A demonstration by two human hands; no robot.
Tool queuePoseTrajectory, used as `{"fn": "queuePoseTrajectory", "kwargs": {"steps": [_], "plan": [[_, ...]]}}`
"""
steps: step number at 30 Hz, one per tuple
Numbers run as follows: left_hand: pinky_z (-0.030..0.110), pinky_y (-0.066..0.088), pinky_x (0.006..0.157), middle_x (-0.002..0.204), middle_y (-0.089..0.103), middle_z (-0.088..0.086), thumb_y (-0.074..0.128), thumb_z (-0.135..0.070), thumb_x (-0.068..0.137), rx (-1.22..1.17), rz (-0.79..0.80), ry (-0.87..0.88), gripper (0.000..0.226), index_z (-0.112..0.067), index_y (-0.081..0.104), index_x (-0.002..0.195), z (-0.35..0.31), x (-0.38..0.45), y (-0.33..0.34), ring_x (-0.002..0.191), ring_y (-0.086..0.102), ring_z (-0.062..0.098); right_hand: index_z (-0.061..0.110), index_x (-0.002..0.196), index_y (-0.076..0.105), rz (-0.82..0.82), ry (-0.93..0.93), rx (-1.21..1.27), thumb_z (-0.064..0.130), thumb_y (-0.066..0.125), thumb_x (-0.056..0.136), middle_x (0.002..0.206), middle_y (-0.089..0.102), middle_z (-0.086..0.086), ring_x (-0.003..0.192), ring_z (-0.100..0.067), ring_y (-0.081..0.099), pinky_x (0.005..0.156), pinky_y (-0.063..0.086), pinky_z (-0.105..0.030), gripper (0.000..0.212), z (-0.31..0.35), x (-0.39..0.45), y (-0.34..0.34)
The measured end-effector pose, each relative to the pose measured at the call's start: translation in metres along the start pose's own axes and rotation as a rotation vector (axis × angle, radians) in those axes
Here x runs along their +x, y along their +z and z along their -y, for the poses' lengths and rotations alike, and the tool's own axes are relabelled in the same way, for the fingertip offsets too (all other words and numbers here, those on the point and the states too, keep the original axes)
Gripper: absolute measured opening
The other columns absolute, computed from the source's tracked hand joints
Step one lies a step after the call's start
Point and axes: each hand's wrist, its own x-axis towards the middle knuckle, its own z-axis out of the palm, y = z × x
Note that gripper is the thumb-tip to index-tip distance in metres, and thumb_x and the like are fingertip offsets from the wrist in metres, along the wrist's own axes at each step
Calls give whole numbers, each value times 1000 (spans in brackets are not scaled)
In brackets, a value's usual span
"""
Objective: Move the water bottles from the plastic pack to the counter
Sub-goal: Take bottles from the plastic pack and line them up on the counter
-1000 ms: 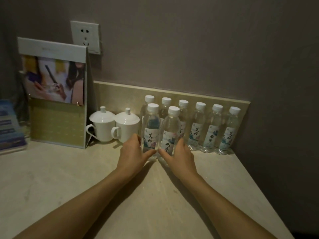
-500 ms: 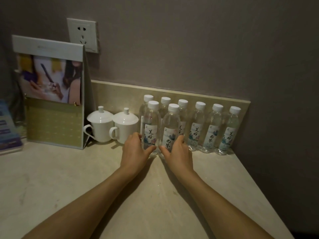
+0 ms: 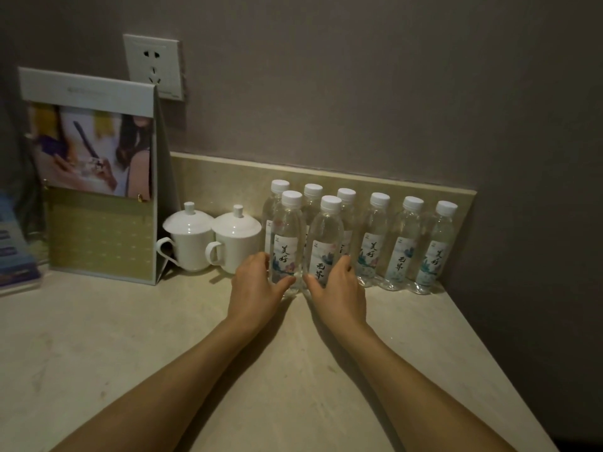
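Several clear water bottles with white caps stand upright on the beige counter (image 3: 163,347), most in a row against the low backsplash. Two stand in front of that row: the front left bottle (image 3: 287,236) and the front right bottle (image 3: 326,243). My left hand (image 3: 257,288) wraps the base of the front left bottle, thumb across its front. My right hand (image 3: 336,288) grips the base of the front right bottle the same way. Both bottles rest on the counter. No plastic pack is in view.
Two white lidded cups (image 3: 192,239) (image 3: 236,244) stand just left of the bottles. A folded standing card (image 3: 94,177) sits further left, with a blue leaflet holder (image 3: 13,249) at the left edge. A wall socket (image 3: 153,65) is above. The counter's right edge (image 3: 509,373) runs diagonally.
Both hands have stayed closed on the two front bottles and pushed them slightly back toward the row. The view has shifted a little.
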Motion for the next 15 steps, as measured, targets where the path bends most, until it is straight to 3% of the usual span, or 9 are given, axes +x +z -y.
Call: {"fn": "queuePoseTrajectory", "kwargs": {"steps": [7,15], "plan": [[30,55,83,110,65,2,76,-35,82,15,-8,43,43,-16,63,118,2,2,6,99,61,15,8,134,32,41,-15,-17,46,61,90,129,56,-12,111,-31,59,83,52,-39,65,1,5,-3],[35,55,87,111,64,4,73,-33,85,43,34,84,42,-15,63,122,3,2,5,100,60,17,5,142,28,54,-28,-17,47,59,91,136,52,-15,118,-31,56,90,52,-40,73,1,3,-5]]}}
